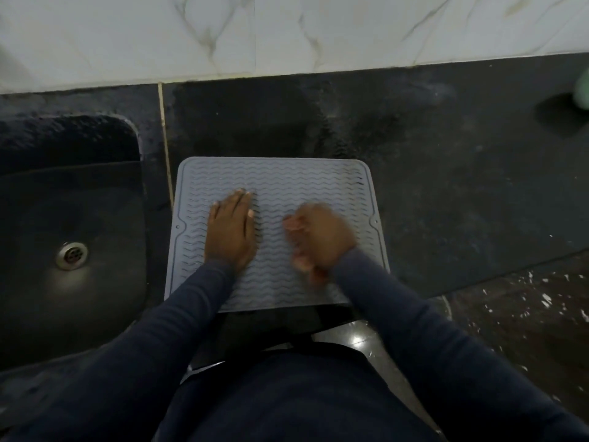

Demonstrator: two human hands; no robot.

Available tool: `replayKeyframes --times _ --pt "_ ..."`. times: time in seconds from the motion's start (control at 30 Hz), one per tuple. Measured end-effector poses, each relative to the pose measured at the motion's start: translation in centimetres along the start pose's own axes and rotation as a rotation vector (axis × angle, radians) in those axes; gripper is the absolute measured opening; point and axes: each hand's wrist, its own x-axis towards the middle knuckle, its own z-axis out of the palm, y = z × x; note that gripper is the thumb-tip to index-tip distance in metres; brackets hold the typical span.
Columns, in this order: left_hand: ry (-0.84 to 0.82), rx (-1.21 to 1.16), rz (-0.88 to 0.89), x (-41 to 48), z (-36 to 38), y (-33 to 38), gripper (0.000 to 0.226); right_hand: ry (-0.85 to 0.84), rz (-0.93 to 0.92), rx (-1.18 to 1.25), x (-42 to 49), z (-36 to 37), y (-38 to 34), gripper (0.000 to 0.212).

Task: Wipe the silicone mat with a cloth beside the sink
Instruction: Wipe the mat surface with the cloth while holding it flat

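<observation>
On silicone mat (280, 180), left hand (231, 232) flat

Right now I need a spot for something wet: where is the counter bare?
Bare counter lies between mat and wall, and right of the mat. The mat is crowded: left hand and right hand occupy it.

Dark counter (446, 186) lies open right of the mat (277, 177) and above it. The sink (70, 218) drops away at left, and the tiled wall (287, 33) closes the top.

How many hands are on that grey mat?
2. The left hand lies flat on the mat's left half; the right hand, blurred and curled, is over its right half.
</observation>
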Motion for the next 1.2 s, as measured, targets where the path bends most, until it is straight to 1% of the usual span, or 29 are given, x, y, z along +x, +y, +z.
replayKeyframes --times 0.03,0.07,0.1,0.13,0.17,0.23,0.27,0.3,0.33,0.37,0.43,0.5,0.53,0.57,0.6,0.63,0.67,0.7,0.73,0.8,0.87,0.9,0.97,1.03,1.07,1.1,1.13,1.17,1.2 --pt "-0.023 0.048 0.023 -0.8 0.0 -0.3 0.056 -0.08 -0.073 -0.011 -1.5 1.4 -2.4 0.022" --pt "-0.048 0.108 0.035 -1.8 0.1 -0.7 0.057 -0.142 -0.107 -0.03 -2.6 2.6 -3.5 0.031" --pt "-0.067 0.171 0.04 -2.8 0.2 -1.2 0.058 -0.159 -0.099 -0.029 -3.4 2.9 -3.3 0.04" --pt "-0.083 0.228 0.054 -3.8 0.3 -1.6 0.058 -0.123 -0.058 -0.025 -3.6 2.6 -1.9 0.046" --pt "-0.095 0.272 0.073 -4.5 0.4 -2.0 0.057 -0.071 0.04 -0.026 -3.7 1.8 0.1 0.045" --pt "-0.104 0.303 0.083 -4.8 0.6 -2.5 0.057 0.061 0.263 -0.079 -3.8 -0.2 5.5 0.034" --pt "-0.103 0.303 0.077 -4.7 0.7 -2.4 0.057 0.131 0.363 -0.123 -3.9 -1.3 8.2 0.032" --pt "-0.102 0.306 0.067 -4.5 0.7 -2.4 0.057 0.165 0.459 -0.152 -3.9 -2.2 10.2 0.033" --pt "-0.099 0.307 0.065 -4.5 0.7 -2.4 0.056 0.189 0.522 -0.14 -3.8 -2.8 11.4 0.034" --pt "-0.097 0.302 0.067 -4.5 0.7 -2.2 0.056 0.219 0.547 -0.091 -3.4 -3.2 11.4 0.036" --pt "-0.09 0.27 0.077 -4.7 0.6 -2.2 0.055 0.287 0.505 -0.015 -3.1 -2.9 9.2 0.039" --pt "-0.068 0.225 0.094 -4.7 0.4 -2.3 0.053 0.29 0.334 0.022 -3.5 -0.9 3.8 0.038" --pt "-0.064 0.209 0.113 -4.7 0.3 -2.2 0.053 0.278 0.203 0.05 -3.9 0.9 1.0 0.036" --pt "-0.069 0.204 0.139 -4.9 0.2 -2.2 0.053 0.179 0.094 0.072 -5.0 2.8 -2.2 0.031" --pt "-0.075 0.206 0.164 -5.0 0.2 -2.3 0.052 0.045 0.001 0.095 -6.4 4.6 -4.7 0.029" --pt "-0.077 0.211 0.181 -5.0 0.2 -2.4 0.052 -0.038 -0.041 0.111 -7.7 5.5 -5.6 0.035" --pt "-0.081 0.211 0.189 -5.1 0.3 -2.5 0.052 -0.043 -0.031 0.126 -8.9 5.8 -4.6 0.04" --pt "-0.082 0.207 0.189 -5.1 0.3 -2.7 0.051 0.026 0.031 0.143 -9.9 5.4 -2.7 0.038" --pt "-0.078 0.204 0.183 -5.1 0.4 -2.6 0.051 0.109 0.127 0.138 -10.7 4.7 -0.1 0.032" --pt "-0.065 0.212 0.176 -5.1 0.4 -2.6 0.051 0.218 0.329 0.072 -11.7 2.9 5.2 0.031" --pt "-0.067 0.206 0.176 -5.0 0.5 -2.7 0.051 0.256 0.507 0.077 -12.0 1.6 8.1 0.031" --pt "-0.063 0.198 0.176 -5.0 0.5 -2.7 0.051 0.254 0.542 0.067 -11.7 1.2 8.4 0.031" --pt "-0.053 0.193 0.18 -5.1 0.5 -2.7 0.05 0.278 0.537 0.079 -11.6 1.1 6.7 0.03" --pt "-0.044 0.193 0.176 -5.1 0.3 -2.6 0.049 0.273 0.429 0.151 -11.3 2.1 3.2 0.028" --pt "-0.047 0.192 0.174 -5.0 0.3 -2.5 0.049 0.221 0.341 0.188 -11.2 3.1 1.0 0.026" --pt "-0.049 0.192 0.172 -5.0 0.3 -2.5 0.048 0.129 0.242 0.189 -11.3 4.1 -1.3 0.027" --pt "-0.049 0.192 0.171 -5.0 0.3 -2.6 0.048 0.039 0.157 0.187 -11.5 5.1 -2.9 0.033" --pt "-0.05 0.189 0.17 -5.1 0.3 -2.6 0.048 -0.024 0.117 0.164 -11.7 5.4 -3.0 0.043" --pt "-0.049 0.184 0.17 -5.2 0.3 -2.7 0.049 -0.033 0.111 0.151 -12.0 5.1 -2.0 0.051"
